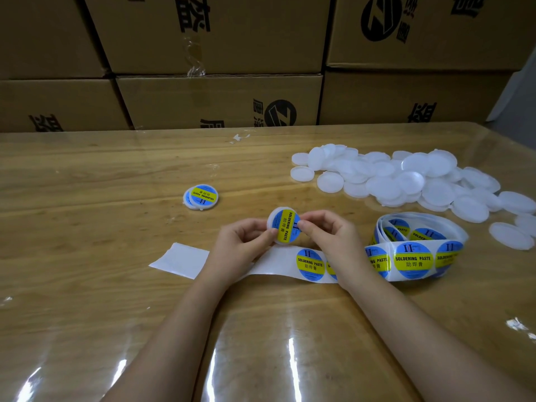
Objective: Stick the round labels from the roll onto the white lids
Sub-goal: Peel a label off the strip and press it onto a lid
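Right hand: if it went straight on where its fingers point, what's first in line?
The right hand meets the white lid it pinches; beyond that, likely the left hand, depth unclear.

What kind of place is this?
Probably a small packing workshop or storeroom: stacked cardboard boxes behind the table, a heap of plain white lids, and a roll of soldering-paste labels.

You are working in a packing or stock room. Stacked brown cardboard cartons [217, 103] with black printed logos form a wall in 2 visible tiers behind your bench. The bench is a wooden table under a clear plastic sheet [87, 227]. It carries a bulk heap of round white plastic lids [406, 181] and a roll of blue-and-yellow "SOLDERING PASTE" labels [417, 248].
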